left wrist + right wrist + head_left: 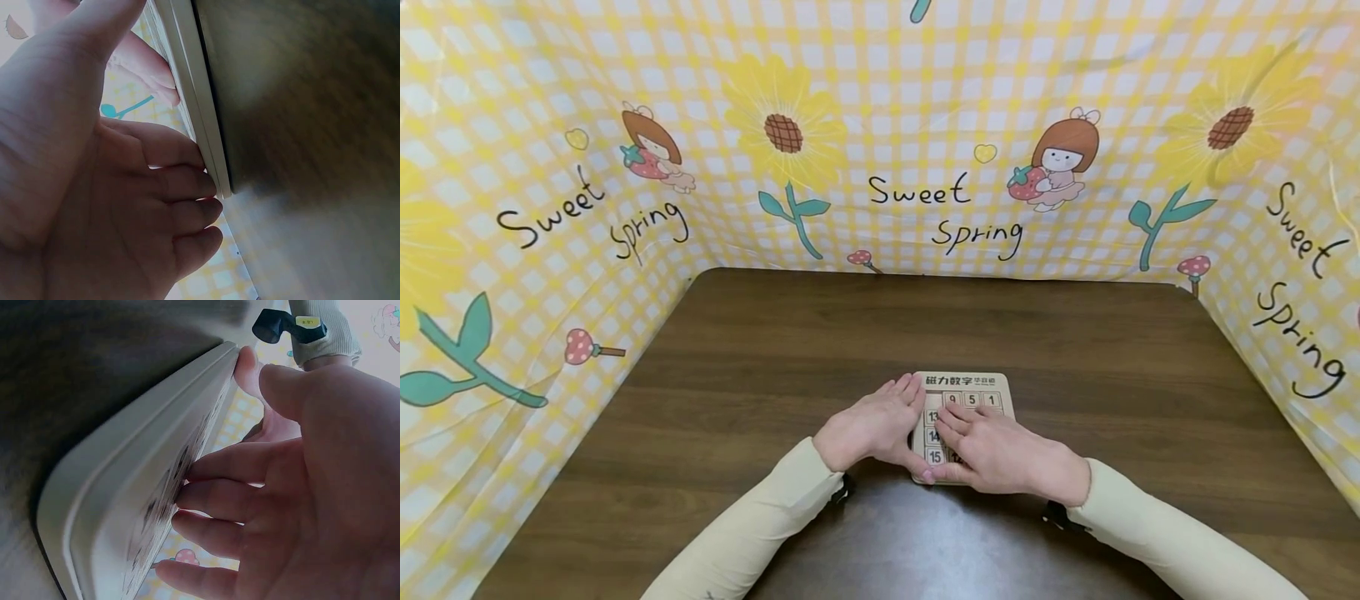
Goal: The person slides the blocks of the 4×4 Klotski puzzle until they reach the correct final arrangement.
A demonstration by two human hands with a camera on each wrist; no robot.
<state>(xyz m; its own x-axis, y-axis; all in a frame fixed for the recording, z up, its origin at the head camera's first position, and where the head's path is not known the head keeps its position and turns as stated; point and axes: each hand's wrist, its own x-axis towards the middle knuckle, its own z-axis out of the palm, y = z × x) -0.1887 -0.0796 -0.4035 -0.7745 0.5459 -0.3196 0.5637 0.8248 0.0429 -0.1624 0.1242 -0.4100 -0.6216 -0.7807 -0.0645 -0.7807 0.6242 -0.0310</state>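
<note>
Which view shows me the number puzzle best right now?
The head view: it looks down on the face of the number puzzle, so several numbers read clearly, though the right hand covers part. The left wrist view shows mainly its pale edge; the right wrist view shows its side and a face too slanted to read.

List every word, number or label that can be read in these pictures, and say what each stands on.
"Sweet Spring": checked fabric, three times
"磁力数字": header of the puzzle board
"9": tile
"5": tile
"1": tile
"13": tile
"14": tile
"15": tile
Uncertain: number beside "15", partly covered by the right hand
Too small: characters right of the board's title
Unreadable: yellow label on the black wrist device
</note>
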